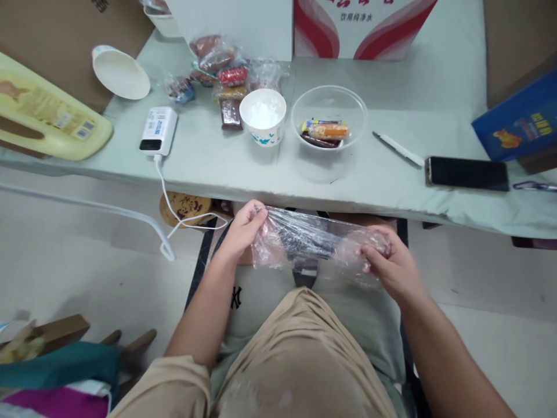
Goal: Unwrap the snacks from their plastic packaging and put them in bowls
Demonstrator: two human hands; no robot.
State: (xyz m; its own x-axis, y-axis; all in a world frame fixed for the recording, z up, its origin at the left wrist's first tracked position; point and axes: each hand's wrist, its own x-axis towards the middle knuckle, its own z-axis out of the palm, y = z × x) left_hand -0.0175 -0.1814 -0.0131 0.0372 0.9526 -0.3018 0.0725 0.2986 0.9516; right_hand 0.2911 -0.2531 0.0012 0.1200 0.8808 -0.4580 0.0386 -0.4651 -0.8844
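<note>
Over my lap, a sheet of clear plastic film (304,235) is stretched between my two hands; it could be cling wrap or a thin bag. My left hand (249,227) pinches its upper left corner between thumb and fingers. At the other end, my right hand (391,261) is closed on the bunched film, with some of it lying over the fingers. Beyond the hands, on the table, stands a clear plastic bowl (333,96) with a few wrapped snacks (325,130) inside. Left of it is a white paper cup (263,125) with something whitish in it.
Wrapped snacks (232,75) lie behind the cup. A white power bank (159,130) trails its cable over the table edge. To the right lie a white pen-like cutter (398,148) and a black phone (467,173). A yellow jug (52,113) and a tilted paper bowl (120,72) are left.
</note>
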